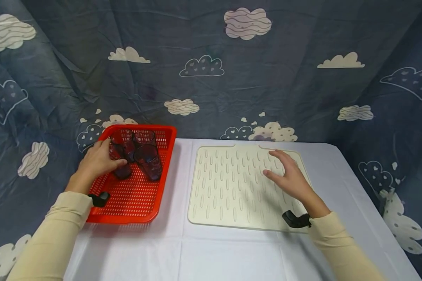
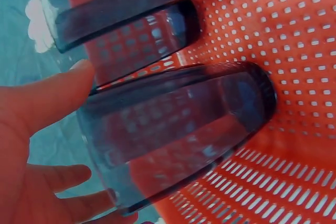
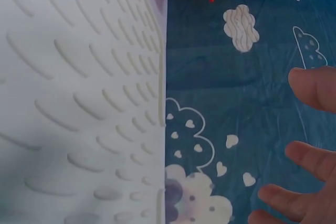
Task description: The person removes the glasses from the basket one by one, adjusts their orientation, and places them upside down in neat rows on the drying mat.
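Several dark, see-through drinking glasses stand in the red plastic basket (image 1: 126, 203). My left hand (image 1: 100, 158) reaches over the basket's left side to the nearest-left glass (image 2: 178, 129). Its thumb (image 2: 68, 90) and fingers are spread on either side of that glass's rim, with the fingertips right at it. Close on the right stands another glass (image 1: 148, 162), with two more behind. My right hand (image 1: 290, 177) hovers over the cream ribbed mat (image 1: 228, 183), thumb and fingers apart, holding nothing.
A white cloth covers the table (image 1: 232, 253). The mat lies flat to the right of the basket, with a strip of cloth between them. A dark blue cloud-patterned curtain (image 1: 285, 97) hangs behind the table and at both sides.
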Tool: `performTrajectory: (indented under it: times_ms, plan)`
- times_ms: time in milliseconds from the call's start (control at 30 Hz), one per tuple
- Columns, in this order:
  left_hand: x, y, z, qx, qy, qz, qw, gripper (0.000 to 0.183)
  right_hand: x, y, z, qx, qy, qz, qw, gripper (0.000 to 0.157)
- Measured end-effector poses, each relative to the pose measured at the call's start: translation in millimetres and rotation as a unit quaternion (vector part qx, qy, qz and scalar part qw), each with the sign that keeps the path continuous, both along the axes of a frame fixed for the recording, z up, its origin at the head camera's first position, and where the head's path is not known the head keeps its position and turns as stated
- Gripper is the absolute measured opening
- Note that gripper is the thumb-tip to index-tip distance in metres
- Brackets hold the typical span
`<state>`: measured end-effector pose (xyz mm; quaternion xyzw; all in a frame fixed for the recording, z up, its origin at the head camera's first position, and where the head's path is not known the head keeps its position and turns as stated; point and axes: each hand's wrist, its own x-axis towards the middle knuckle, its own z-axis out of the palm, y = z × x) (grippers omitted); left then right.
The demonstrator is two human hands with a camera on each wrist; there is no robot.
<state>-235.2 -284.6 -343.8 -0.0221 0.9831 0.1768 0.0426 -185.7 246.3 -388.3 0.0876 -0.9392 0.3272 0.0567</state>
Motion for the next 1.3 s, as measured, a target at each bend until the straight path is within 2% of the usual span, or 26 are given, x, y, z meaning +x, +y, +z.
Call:
performTrajectory:
  times_ms: [367,1067,1300]
  plan:
    - [-7.0,-5,-8.2,0.008,-0.008,0.015,0.9998,0.096,7.3,18,-2.6,-0.001,-0.004,-0.001,1.000,0.067]
    - [-5.2,-2,-0.5,-0.001,-0.041,0.023,0.9989,0.088,14.1,28,-8.1,-0.013,-0.032,-0.016,0.999,0.068]
    - [-2.9,-2,3.0,0.000,-0.073,0.023,0.9971,0.096,14.6,28,-12.1,-0.022,-0.043,-0.013,0.999,0.068]
